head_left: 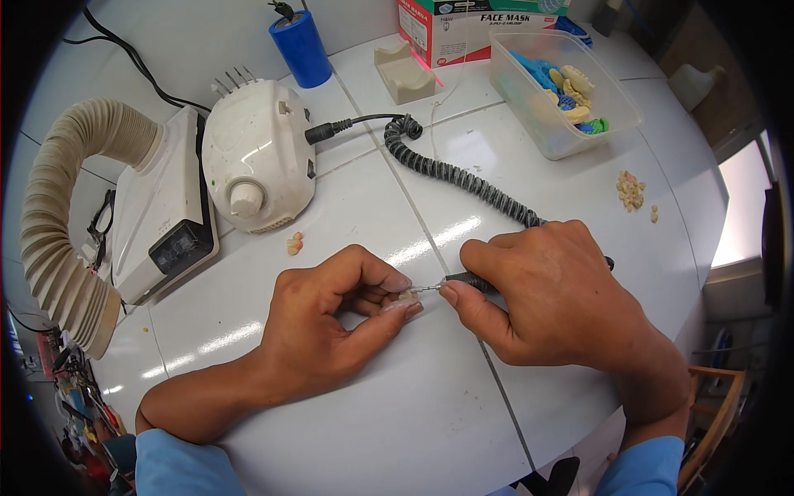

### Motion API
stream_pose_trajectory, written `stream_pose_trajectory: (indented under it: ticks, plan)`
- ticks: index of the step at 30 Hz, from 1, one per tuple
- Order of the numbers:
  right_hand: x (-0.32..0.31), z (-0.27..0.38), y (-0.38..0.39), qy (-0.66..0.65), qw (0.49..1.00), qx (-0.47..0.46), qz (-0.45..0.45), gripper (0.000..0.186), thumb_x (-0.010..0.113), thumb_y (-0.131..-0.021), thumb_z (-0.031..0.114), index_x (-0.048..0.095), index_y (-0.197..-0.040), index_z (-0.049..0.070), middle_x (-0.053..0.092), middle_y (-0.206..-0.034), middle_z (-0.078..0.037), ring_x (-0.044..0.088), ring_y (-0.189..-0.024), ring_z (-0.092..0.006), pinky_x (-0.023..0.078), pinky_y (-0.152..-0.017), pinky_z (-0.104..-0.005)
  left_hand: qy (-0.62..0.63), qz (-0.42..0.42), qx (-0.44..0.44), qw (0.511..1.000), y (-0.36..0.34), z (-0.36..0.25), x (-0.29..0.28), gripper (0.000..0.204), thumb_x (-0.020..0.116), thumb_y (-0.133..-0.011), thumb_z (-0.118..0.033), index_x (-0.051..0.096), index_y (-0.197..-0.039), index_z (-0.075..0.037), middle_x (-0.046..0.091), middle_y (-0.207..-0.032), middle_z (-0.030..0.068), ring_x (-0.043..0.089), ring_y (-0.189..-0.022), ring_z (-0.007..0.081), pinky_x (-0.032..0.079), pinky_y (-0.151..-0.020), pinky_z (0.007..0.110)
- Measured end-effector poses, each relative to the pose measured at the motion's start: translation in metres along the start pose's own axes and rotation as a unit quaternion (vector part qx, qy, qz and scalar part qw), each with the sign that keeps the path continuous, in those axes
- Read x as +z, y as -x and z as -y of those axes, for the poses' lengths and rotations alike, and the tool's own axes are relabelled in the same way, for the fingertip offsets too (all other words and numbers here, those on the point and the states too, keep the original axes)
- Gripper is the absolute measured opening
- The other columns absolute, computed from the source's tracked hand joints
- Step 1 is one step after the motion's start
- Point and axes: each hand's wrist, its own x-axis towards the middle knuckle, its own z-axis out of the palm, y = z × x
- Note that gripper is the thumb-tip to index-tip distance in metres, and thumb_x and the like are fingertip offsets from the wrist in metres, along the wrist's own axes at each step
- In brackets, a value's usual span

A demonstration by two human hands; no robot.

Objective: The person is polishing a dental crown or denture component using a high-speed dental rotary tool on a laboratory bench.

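Near the middle of the white tabletop, my left hand (327, 314) pinches a small cream-coloured artificial tooth (406, 295) between thumb and fingertips, which partly cover it. My right hand (554, 302) is wrapped round a black rotary handpiece (468, 281), its thumb laid along the front end. A thin metal bit (427, 288) points left from the handpiece and meets the tooth, or comes very close to it. From behind my right hand a coiled black cord (467, 180) runs back to the white control unit (263, 157) with a round knob.
Left stands a white dust extractor (153, 207) with a ribbed hose (50, 198). Small loose teeth lie in a cluster (294, 243) by the control unit and a pile (630, 192) at right. Behind are a blue cylinder (300, 50), a cream holder (404, 74) and a plastic tub (546, 124) of moulded pieces.
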Motion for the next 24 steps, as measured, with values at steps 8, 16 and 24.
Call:
stream_pose_trajectory:
  ticks: [8, 16, 24]
  plan:
    - [-0.008, -0.003, 0.0, 0.006, 0.999, 0.017, 0.031, 0.044, 0.065, -0.104, 0.039, 0.077, -0.083, 0.002, 0.071, -0.066, -0.019, 0.072, -0.063, -0.0419, 0.055, -0.065, -0.0535, -0.011, -0.03, 0.034, 0.999, 0.0, 0.007, 0.002, 0.018, 0.085, -0.099, -0.004, 0.072, -0.109, 0.002, 0.081, -0.097, 0.0086, 0.079, -0.088, 0.0119, 0.066, -0.081, 0.028]
    - [-0.006, -0.026, -0.011, -0.004, 0.993, 0.097, -0.071, 0.05, 0.061, -0.106, 0.04, 0.082, -0.087, -0.002, 0.075, -0.072, -0.022, 0.076, -0.073, -0.0426, 0.06, -0.076, -0.0536, -0.078, -0.049, 0.114, 0.989, -0.004, 0.007, 0.004, 0.019, 0.079, -0.097, 0.01, 0.08, -0.114, 0.001, 0.079, -0.103, 0.0098, 0.077, -0.095, 0.0148, 0.062, -0.083, 0.028]
    - [-0.008, -0.025, -0.009, 0.006, 0.994, 0.096, -0.06, 0.053, 0.059, -0.106, 0.043, 0.083, -0.09, -0.002, 0.078, -0.081, -0.023, 0.078, -0.081, -0.0421, 0.061, -0.082, -0.0529, -0.233, -0.073, 0.259, 0.934, -0.003, 0.0, 0.005, 0.029, 0.084, -0.089, 0.012, 0.084, -0.115, -0.003, 0.079, -0.1, 0.0095, 0.077, -0.082, 0.02, 0.063, -0.069, 0.031]
